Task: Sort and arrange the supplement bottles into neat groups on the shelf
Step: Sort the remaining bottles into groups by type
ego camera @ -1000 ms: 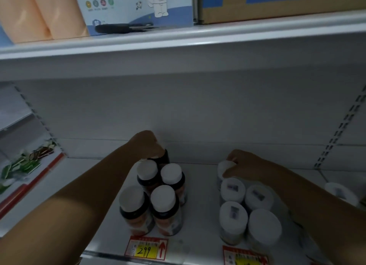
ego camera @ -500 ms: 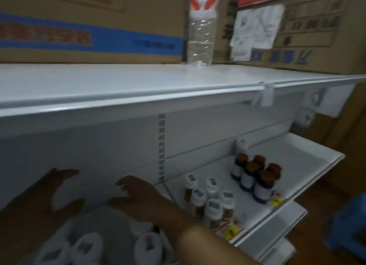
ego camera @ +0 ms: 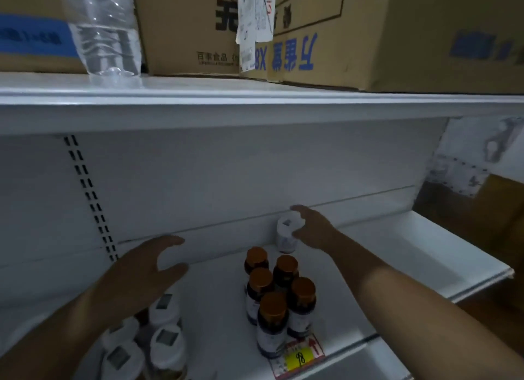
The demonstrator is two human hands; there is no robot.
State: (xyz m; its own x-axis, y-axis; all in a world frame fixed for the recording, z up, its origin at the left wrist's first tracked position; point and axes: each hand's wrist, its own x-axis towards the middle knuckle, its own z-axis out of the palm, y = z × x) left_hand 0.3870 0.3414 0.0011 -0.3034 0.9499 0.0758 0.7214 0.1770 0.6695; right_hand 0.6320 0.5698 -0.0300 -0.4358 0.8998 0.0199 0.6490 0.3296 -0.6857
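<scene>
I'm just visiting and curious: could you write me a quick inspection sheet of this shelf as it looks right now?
Surface: white metal shelf, price tag on its front edge.
Job's things: five brown-capped bottles grouped; white-capped bottles grouped at left; lone white-capped bottle at the back.
Clutter: nothing seen.
Hands: right hand around the lone bottle, grip not yet clearly closed; left hand open above the left group.
Cables: nothing seen.
Surroundings: cardboard boxes and a clear plastic bottle on the upper shelf.
</scene>
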